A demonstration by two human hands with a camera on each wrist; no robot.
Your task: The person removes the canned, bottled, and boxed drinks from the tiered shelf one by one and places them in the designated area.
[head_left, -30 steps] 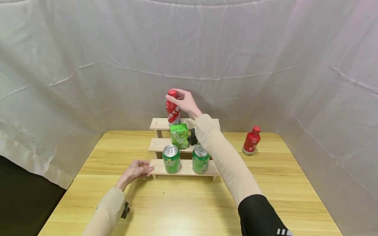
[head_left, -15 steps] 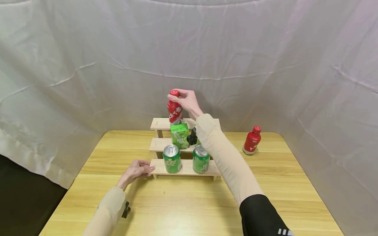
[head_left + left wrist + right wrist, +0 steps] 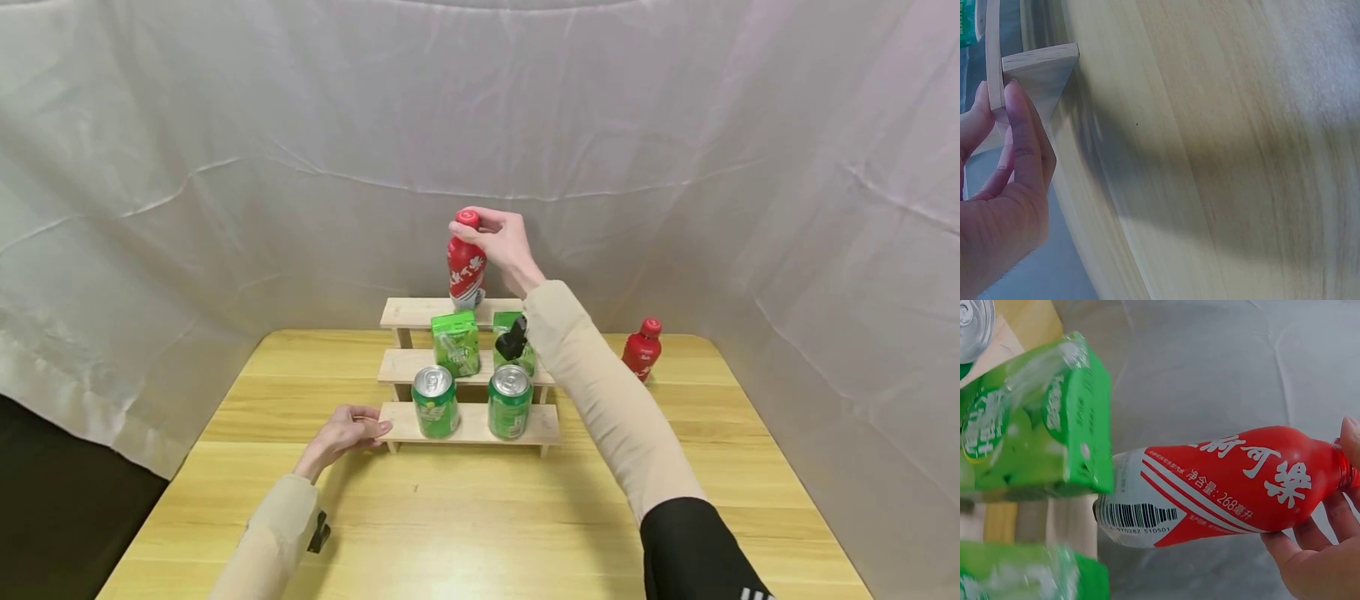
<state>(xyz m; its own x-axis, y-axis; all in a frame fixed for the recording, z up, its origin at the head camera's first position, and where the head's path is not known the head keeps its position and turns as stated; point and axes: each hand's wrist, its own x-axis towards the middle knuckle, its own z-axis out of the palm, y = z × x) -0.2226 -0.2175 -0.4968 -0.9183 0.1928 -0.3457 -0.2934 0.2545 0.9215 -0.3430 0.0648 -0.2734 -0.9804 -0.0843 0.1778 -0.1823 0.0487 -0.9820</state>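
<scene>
My right hand (image 3: 506, 243) pinches a red soda bottle (image 3: 467, 265) by the neck, just under its red cap. Upright, the bottle overlaps the top step of a three-step wooden rack (image 3: 408, 312) near its middle. In the right wrist view, the bottle's label (image 3: 1222, 487) shows white lettering and a barcode, with the fingers around its neck. My left hand (image 3: 347, 433) holds the left end of the rack's lowest step; the left wrist view shows thumb and fingers pinching the board edge (image 3: 995, 62).
Two green drink cartons (image 3: 455, 346) stand on the middle step, the right one partly behind the wrist camera. Two green soda cans (image 3: 435, 404) stand on the lowest step. A second red bottle (image 3: 642, 354) stands on the wooden table (image 3: 450, 517), right of the rack. Grey curtain (image 3: 300, 167) surrounds the table.
My right hand has carried the red bottle rightward along the top step, from left toward the middle, and slightly up in view. The right carton shows more now. My left hand stays put.
</scene>
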